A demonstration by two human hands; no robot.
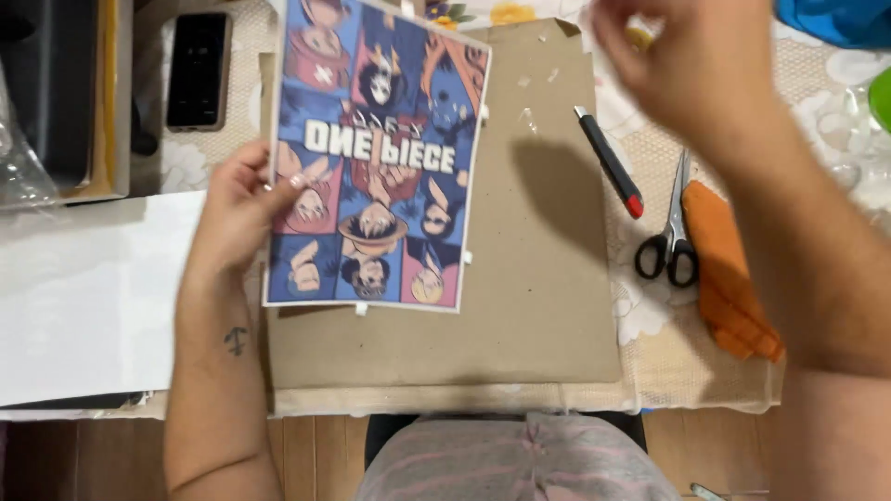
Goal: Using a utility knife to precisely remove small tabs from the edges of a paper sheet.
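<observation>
My left hand (pixel 243 199) grips the left edge of a colourful cartoon print (pixel 376 158), a sheet with blue, red and orange panels, held over the brown cardboard sheet (pixel 529 278). The print faces up and appears upside down from where I sit. My right hand (pixel 682 65) is raised above the table's far right, blurred, fingers loosely curled, and I see nothing in it. Below and near it lie a black utility knife with a red end (pixel 608 160), black-handled scissors (pixel 673 232) and an orange cloth (pixel 733 274).
A dark phone (pixel 197 70) lies at the far left beside a black box (pixel 56 93). A white sheet (pixel 83 297) covers the left of the table. The table has a pale floral cloth (pixel 668 353). A blue object (pixel 835 20) sits at the far right corner.
</observation>
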